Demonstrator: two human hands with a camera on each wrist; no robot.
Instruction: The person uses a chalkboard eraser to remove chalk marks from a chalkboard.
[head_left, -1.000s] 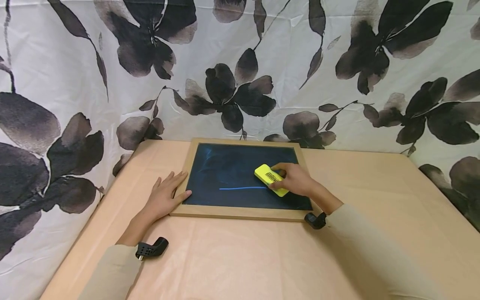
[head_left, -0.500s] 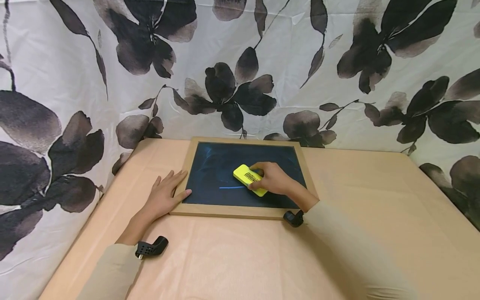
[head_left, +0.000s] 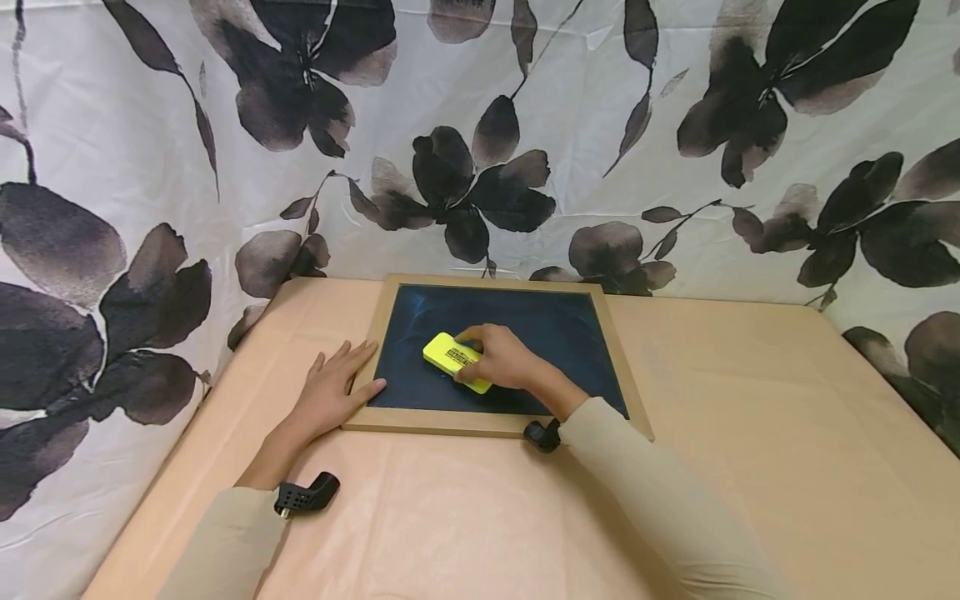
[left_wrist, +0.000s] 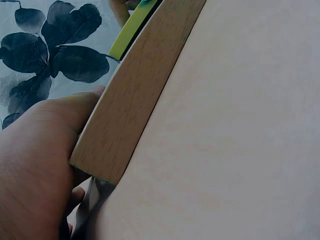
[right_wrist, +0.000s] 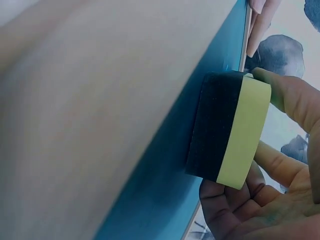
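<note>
A dark chalkboard (head_left: pixel 525 333) in a light wooden frame lies on the table. My right hand (head_left: pixel 502 357) grips a yellow eraser (head_left: pixel 447 353) by its sides, thumb on one side and fingers on the other. In the right wrist view the black felt side of the eraser (right_wrist: pixel 215 130) lies against the board's surface. No blue line shows on the board in the head view; what lies under the eraser is hidden. My left hand (head_left: pixel 330 396) rests with straight, spread fingers on the left edge of the wooden frame (left_wrist: pixel 135 90).
The table (head_left: pixel 450 508) has a plain light-brown covering. Behind it and to the left hangs a white cloth (head_left: pixel 585 133) with dark flowers. Each wrist carries a black camera mount (head_left: pixel 307 493).
My right hand has slid the eraser leftward across the board. The blue line, seen earlier to the left of the eraser, shortened and is out of sight now. My left hand has stayed put.
</note>
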